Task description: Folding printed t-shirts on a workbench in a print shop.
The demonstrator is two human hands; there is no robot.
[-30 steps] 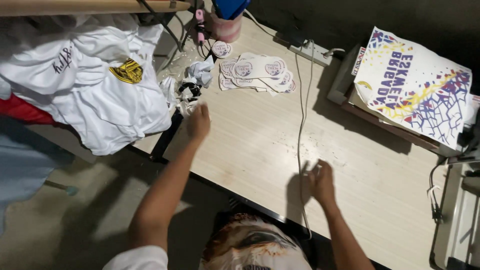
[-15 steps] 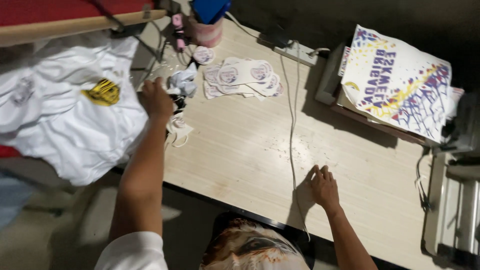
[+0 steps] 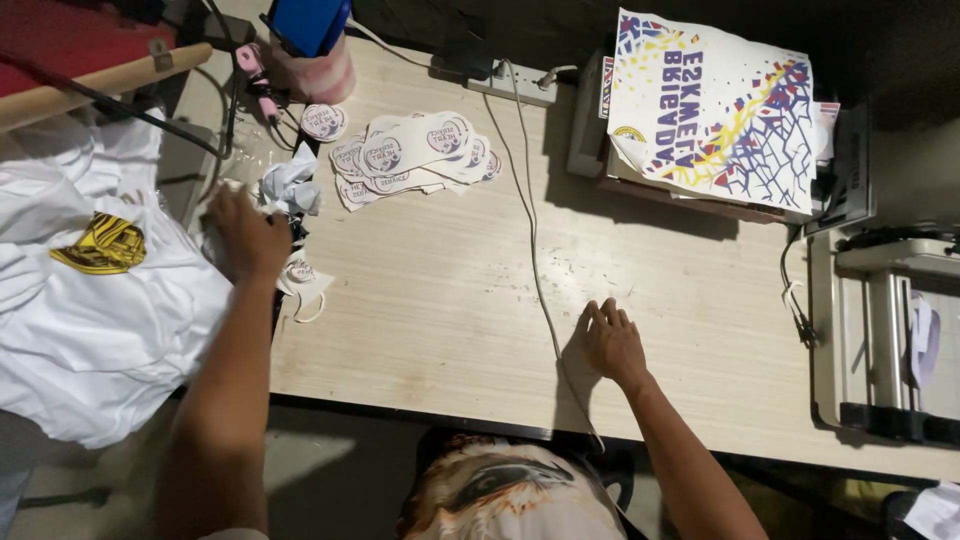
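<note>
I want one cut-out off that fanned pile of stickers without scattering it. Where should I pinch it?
Pinch the top sticker by its right end, coming in from the bare table to the right. The pile lies flat and overlapped, and that end overhangs freest.

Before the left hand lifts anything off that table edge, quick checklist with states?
1. Left hand on its target: cannot tell; it covers the table's left edge next to the crumpled paper, and what it grips is hidden.
2. Right hand steady: ok, flat on the bare table, palm down.
3. Cable away from the left hand: ok, it runs down the table beside the right hand.
4. Sticker pile undisturbed: ok, fanned out, apart from both hands.
5. White shirt off the table: ok, it lies left of the edge.
6. Printed sheet out of the way: ok, on the machine at far right.
</note>
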